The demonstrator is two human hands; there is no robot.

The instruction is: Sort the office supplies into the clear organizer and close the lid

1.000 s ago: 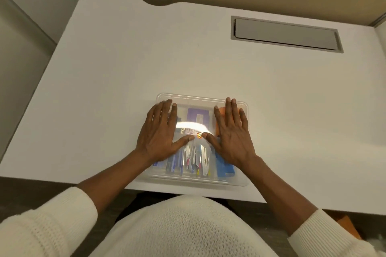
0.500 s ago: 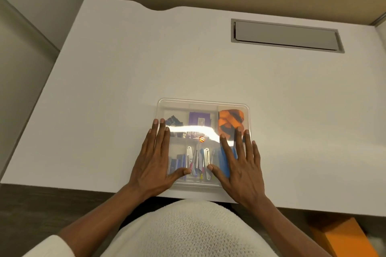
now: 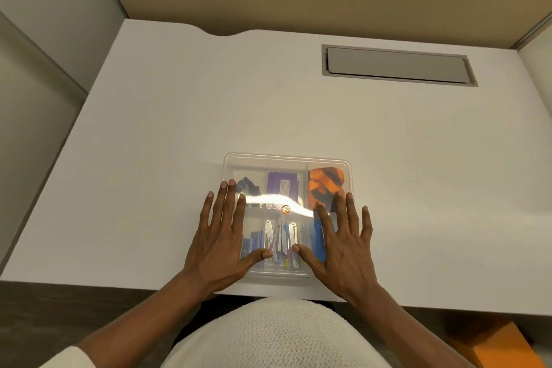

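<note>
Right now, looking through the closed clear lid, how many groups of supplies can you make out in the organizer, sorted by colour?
Orange: 1, the orange-and-dark bundle at far right.
Purple: 1, the purple labelled box at far centre.
Dark blue: 1, the dark clip cluster at far left.
Bright blue: 1, the flat blue piece beside the right hand.
Mixed: 1, the pens between both hands; left hand.
Total: 5 groups.

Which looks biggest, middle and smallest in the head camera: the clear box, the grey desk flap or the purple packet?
1. Clear plastic organizer box
2. Grey rectangular desk flap, though it lies farther away, so this ranking is unsure
3. Purple packet, clearly smallest
</note>
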